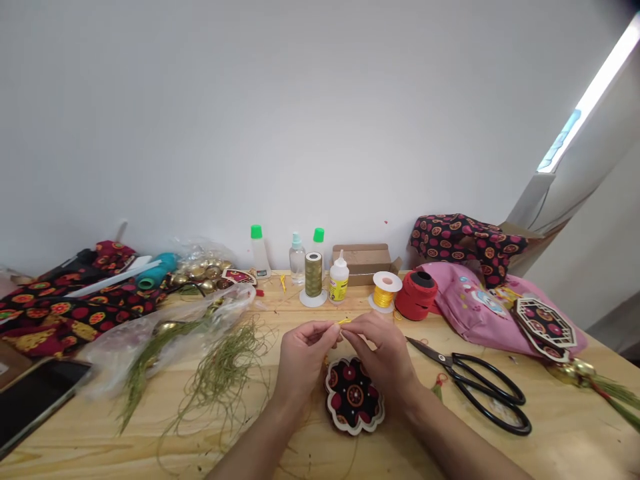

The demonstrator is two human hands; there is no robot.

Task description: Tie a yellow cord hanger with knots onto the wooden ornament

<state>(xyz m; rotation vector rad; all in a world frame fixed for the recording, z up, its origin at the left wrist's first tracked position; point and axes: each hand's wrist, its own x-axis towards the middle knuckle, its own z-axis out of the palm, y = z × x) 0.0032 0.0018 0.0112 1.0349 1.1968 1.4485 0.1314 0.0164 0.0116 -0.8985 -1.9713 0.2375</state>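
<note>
Both hands meet above the table, fingertips pinched close together. Between them shows a short piece of yellow cord [344,321]. My left hand [306,357] is closed on the cord from the left, thumb against forefinger. From the other side my right hand [380,347] pinches the same cord. Just below lies a flower-shaped ornament [355,395] with a pale scalloped rim and dark patterned fabric, partly covered by the right hand. Whether the cord is joined to the ornament is hidden by the fingers.
Black-handled scissors [480,383] lie to the right. Loose green threads [223,367] spread at left. Behind the hands stand a glue bottle [339,280], an olive thread spool [313,275], a yellow cord spool [385,293] and a red thread cone [416,295]. A phone [37,400] lies far left.
</note>
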